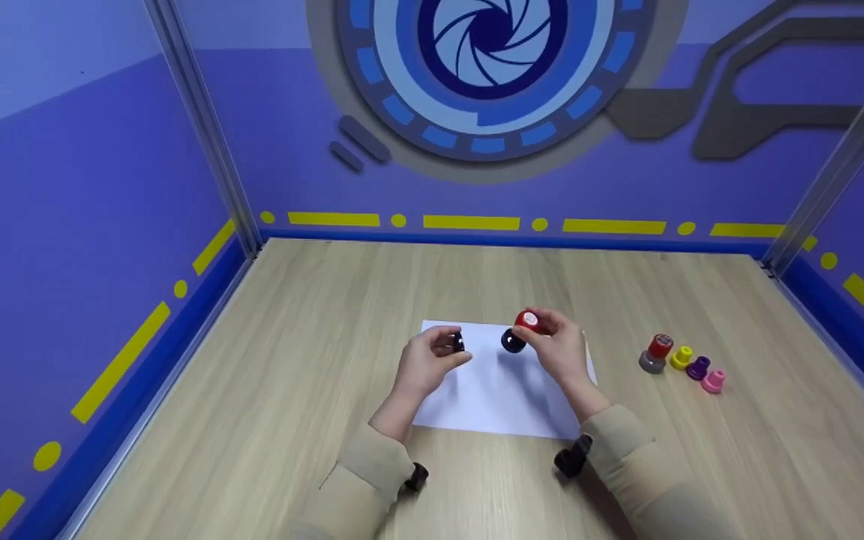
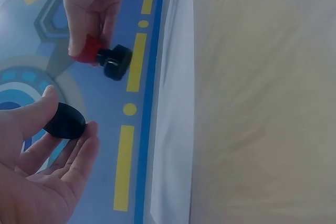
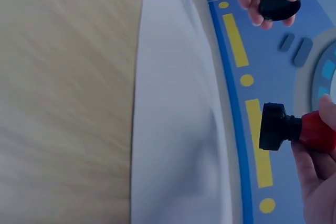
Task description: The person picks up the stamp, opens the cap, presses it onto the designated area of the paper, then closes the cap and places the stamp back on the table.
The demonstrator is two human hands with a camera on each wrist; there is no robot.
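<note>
Above a white sheet of paper (image 1: 488, 409), my right hand (image 1: 561, 351) grips the red handle of a stamp (image 1: 526, 321). The stamp's black base (image 3: 272, 127) points away from the fingers, uncovered. To the left, my left hand (image 1: 423, 363) pinches a round black cap (image 2: 65, 121) between thumb and fingertips. In the right wrist view the cap (image 3: 279, 6) shows its dark curved side. A gap separates cap and stamp, and both hands are raised over the paper.
Right of the paper stand a red stamp with a grey base (image 1: 657, 354) and small yellow (image 1: 682, 358), purple (image 1: 698, 367) and pink stamps (image 1: 714, 381) in a slanting row. Blue painted walls (image 1: 282, 150) border the wooden table (image 1: 327, 300) at the back and sides.
</note>
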